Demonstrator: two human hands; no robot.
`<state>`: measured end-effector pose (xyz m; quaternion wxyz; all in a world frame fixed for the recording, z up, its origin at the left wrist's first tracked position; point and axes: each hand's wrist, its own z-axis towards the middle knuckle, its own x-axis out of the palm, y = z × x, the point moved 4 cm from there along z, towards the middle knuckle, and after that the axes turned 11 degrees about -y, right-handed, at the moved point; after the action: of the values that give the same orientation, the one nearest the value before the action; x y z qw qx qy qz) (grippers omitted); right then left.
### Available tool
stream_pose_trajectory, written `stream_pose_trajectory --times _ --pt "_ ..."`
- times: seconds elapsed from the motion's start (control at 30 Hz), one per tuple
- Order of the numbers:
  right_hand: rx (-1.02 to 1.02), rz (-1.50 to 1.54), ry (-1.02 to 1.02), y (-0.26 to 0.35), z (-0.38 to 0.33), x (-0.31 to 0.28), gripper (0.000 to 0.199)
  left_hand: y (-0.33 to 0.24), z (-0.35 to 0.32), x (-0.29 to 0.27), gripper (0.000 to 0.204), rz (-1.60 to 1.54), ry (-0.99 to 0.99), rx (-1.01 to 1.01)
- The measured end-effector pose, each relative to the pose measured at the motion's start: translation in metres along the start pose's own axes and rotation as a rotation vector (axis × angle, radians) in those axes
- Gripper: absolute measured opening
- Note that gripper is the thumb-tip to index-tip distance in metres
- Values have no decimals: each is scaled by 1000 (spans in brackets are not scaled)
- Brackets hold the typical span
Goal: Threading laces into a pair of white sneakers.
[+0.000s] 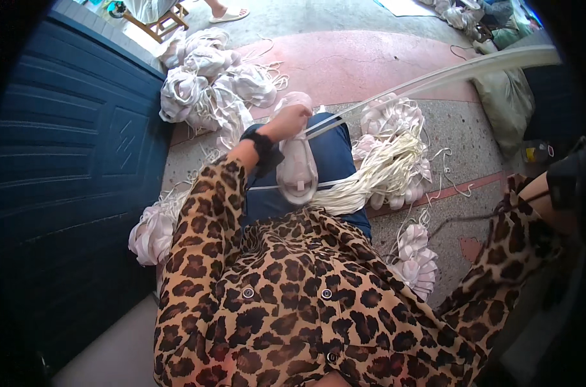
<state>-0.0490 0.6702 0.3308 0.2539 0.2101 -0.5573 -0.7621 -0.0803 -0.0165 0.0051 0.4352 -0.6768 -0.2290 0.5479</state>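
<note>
A pale pink shoe upper (297, 169) lies lengthwise on my lap, over dark blue trousers. My left hand (292, 121) is closed on its far part, with the fingertips hidden from view. A white shoelace (428, 84) runs from the upper beside that hand, stretched in a blurred double strand toward the upper right rim. My right forearm reaches far out to the right, and the hand itself is lost beyond the dark edge. Across my right thigh rests a thick bundle of cream shoelaces (377, 174).
Heaped shoe uppers (209, 80) lie at the far left, with more uppers (393, 119) right of my legs and others (417, 261) nearer. A dark blue door (93, 148) bounds the left. A filled sack (507, 103) and a plastic bottle (538, 152) stand right. Another person's sandalled foot (230, 14) shows beyond.
</note>
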Motion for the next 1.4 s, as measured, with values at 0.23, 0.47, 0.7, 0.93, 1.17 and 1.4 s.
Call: stream_pose_trajectory --times 0.23,0.47,0.7,0.93,1.17,1.4 --pt "132 108 -25 -55 20 -12 20 -31 -80 -53 23 -64 240 -38" --pt "229 171 -38 -103 31 -29 21 -157 -77 -171 15 -516 170 81" --pt "264 304 44 -117 4 -31 21 130 -231 -510 28 -1125 -970 -360" --pt "232 -309 673 -157 -336 165 23 140 -152 -307 27 -912 -574 -704" --pt "-437 -330 931 -153 -519 265 13 4 -107 -48 28 -486 -17 -452" --pt "-561 -570 811 -160 -530 282 11 2 -113 -40 36 -297 -46 -394"
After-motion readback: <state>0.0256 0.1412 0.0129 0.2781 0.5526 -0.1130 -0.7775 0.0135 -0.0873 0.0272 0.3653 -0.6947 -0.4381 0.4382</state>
